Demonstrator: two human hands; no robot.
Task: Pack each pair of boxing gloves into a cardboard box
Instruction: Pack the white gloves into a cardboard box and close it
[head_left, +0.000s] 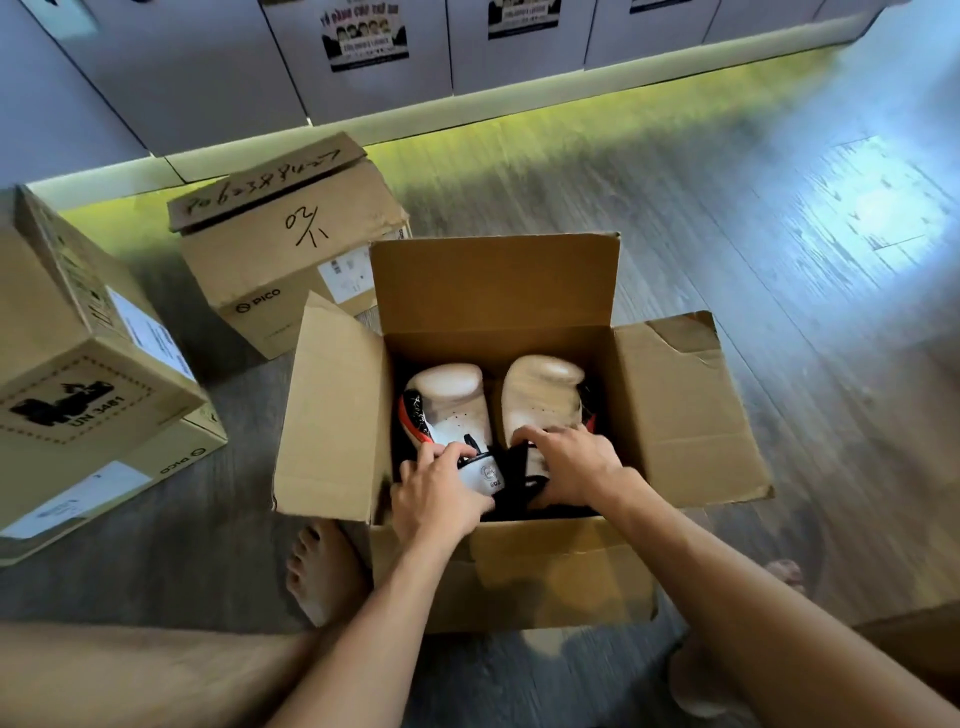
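Observation:
An open cardboard box (675, 405) stands on the floor in front of me, all flaps up or spread. Inside lie two cream-white boxing gloves side by side, padded ends pointing away. The left glove (452, 400) has red and black trim. The right glove (543, 397) lies close beside it. My left hand (436, 493) grips the white cuff of the left glove. My right hand (569, 462) presses on the wrist end of the right glove, fingers curled over its black cuff.
A closed Pico box (280, 249) marked in handwriting sits behind the open box to the left. Another closed box (88, 374) with a UN 3481 label lies at far left. My bare feet (322, 571) rest beside the box. White cabinets (363, 52) line the far wall.

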